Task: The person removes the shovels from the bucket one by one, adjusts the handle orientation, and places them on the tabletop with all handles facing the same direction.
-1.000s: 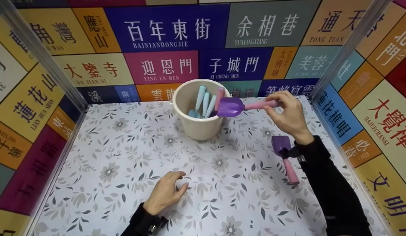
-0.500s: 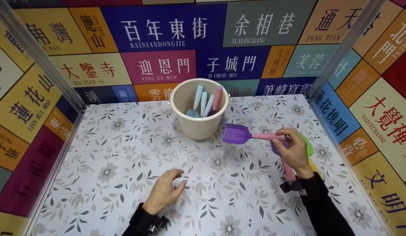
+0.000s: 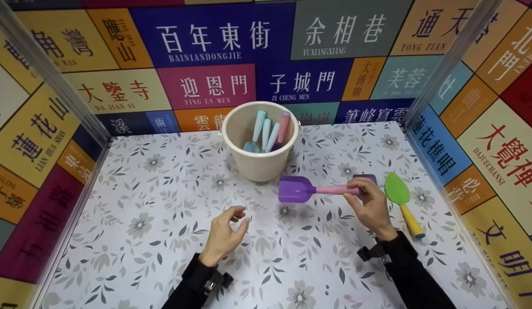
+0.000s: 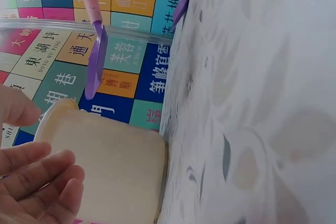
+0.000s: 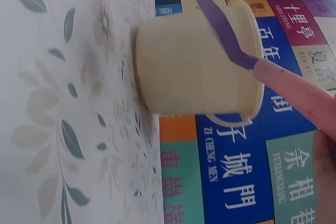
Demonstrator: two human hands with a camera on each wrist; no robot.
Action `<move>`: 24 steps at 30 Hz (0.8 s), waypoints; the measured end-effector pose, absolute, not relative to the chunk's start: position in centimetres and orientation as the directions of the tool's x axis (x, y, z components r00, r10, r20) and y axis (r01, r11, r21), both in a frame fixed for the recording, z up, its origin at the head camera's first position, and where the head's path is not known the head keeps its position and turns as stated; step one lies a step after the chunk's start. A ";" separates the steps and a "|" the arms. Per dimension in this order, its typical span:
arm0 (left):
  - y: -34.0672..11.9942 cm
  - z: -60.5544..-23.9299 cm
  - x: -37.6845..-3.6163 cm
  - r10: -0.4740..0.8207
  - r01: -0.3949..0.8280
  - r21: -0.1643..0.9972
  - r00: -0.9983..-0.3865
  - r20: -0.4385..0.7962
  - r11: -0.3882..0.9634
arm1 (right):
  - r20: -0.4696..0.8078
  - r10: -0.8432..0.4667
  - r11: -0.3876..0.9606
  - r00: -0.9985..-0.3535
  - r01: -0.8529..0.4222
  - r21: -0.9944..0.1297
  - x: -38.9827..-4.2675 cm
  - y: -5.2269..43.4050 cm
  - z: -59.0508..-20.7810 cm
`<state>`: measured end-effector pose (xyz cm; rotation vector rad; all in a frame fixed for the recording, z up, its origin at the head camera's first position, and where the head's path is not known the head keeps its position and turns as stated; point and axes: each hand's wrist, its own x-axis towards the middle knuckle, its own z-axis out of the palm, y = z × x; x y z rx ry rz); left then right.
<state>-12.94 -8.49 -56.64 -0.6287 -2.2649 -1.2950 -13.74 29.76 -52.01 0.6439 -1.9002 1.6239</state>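
- Head view shows you the walls first: they are tiled with coloured street-sign panels, and you can read "BAINIANDONGJIE", "YUXIANGXIANG", "YING EN MEN", "ZI CHENG MEN", "DA JIAN SI", "TONG TIAN", "LIAN HUA SHAN" and "DAJUECHANSI" under the Chinese characters.
- Your desk carries a leaf-and-flower printed cover with no writing on it.
- Your cream bucket stands at the back centre and already holds four toy tools, three with pale blue handles and one with a pink handle; it bears no label you can read.
- Your right hand pinches the pink handle of a purple toy shovel between curled fingers, the blade pointing left, lifted above the desk in front of the bucket.
- Judging from this, three pieces are left outside the bucket: the held shovel, a second purple tool mostly hidden behind your right hand, and a green trowel lying just right of it.
- Your left hand hovers loosely curled, holding nothing.
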 end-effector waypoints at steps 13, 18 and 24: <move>-5.8 -55.2 -14.8 0.145 0.083 0.995 -0.987 0.074 0.052 | 0.679 -0.071 -0.012 -0.731 -0.680 -0.733 -13.7 25.8 -53.0; -5.1 -55.2 -14.9 0.182 -0.023 0.997 -0.983 -0.009 -0.073 | 0.691 -0.093 -0.043 -0.716 -0.691 -0.722 -13.7 24.9 -53.5; -4.4 -55.3 -14.9 0.234 -0.149 0.944 -0.969 -0.080 -0.295 | 0.709 -0.112 -0.091 -0.697 -0.703 -0.705 -13.8 24.2 -53.9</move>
